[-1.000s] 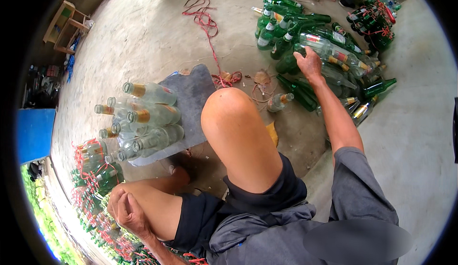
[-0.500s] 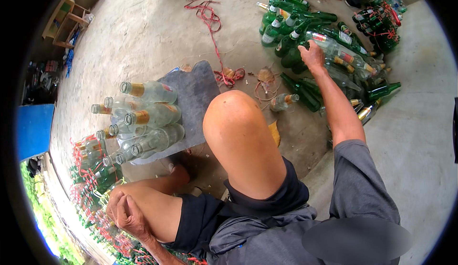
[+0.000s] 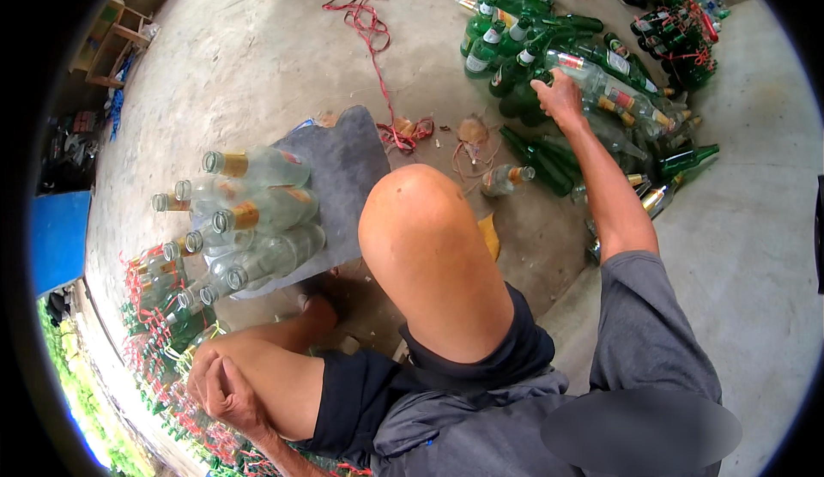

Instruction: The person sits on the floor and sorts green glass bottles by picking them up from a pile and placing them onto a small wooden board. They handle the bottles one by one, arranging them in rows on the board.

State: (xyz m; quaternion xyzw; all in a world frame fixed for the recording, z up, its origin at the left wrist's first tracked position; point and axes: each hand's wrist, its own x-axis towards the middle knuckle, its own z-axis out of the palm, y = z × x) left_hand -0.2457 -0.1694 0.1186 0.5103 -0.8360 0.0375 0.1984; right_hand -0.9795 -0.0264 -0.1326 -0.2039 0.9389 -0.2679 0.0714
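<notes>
My right hand reaches out to the far right, its fingers closed at the neck of a green glass bottle that stands among others. Around it is a group of upright green bottles, and clear bottles with gold neck labels lie just to the right. On my left knee rests my left hand, holding nothing, its fingers loosely bent and apart. Several clear glass bottles stand close together on a dark grey sheet at the left.
One small clear bottle stands near my right knee. Red cord trails across the concrete floor. Bottles tied with red cord stand in bundles at the far right and lower left. A wooden chair is at the upper left.
The whole view has shifted slightly, so the floor items sit a little further left and up. Both hands keep nearly the same pose; the right stays at the green bottle.
</notes>
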